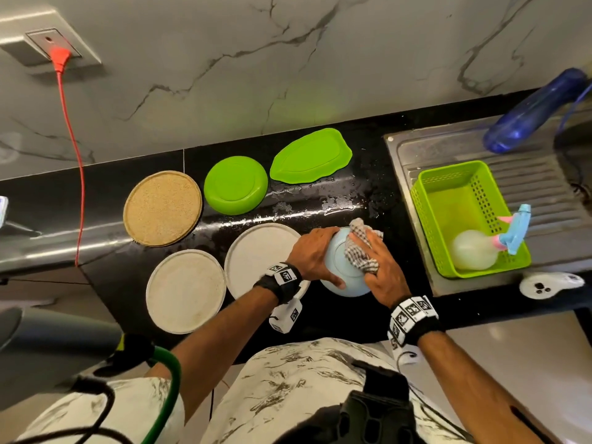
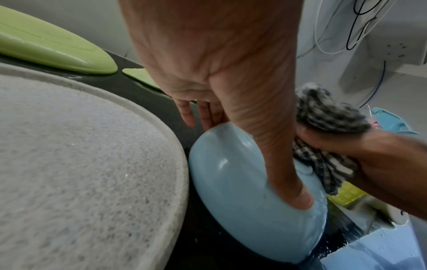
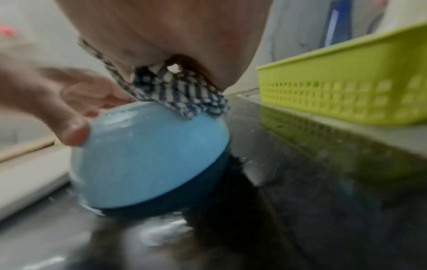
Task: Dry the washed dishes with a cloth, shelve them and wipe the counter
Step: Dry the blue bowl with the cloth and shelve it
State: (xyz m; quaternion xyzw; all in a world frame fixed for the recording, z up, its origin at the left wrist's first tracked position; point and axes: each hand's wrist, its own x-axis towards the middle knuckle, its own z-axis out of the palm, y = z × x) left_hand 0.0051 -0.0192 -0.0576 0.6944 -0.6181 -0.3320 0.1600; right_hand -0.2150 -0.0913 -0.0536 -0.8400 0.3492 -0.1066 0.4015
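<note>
No readable writing; left hand [image 1: 312, 253] grips blue bowl [image 1: 339, 277], right hand [image 1: 382, 270] clutches checked cloth [image 1: 362, 251].

The checked cloth [image 1: 363, 248] hides part of the bowl's [image 1: 339, 267] base.

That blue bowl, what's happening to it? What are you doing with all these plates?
A person is drying dishes. The left hand holds the upside-down blue bowl steady on the black counter, while the right hand rubs its bottom with a checked cloth. Two grey plates, a tan plate, a green bowl and a green leaf-shaped dish lie face down nearby. The counter has water on it, so wiping comes later.
</note>
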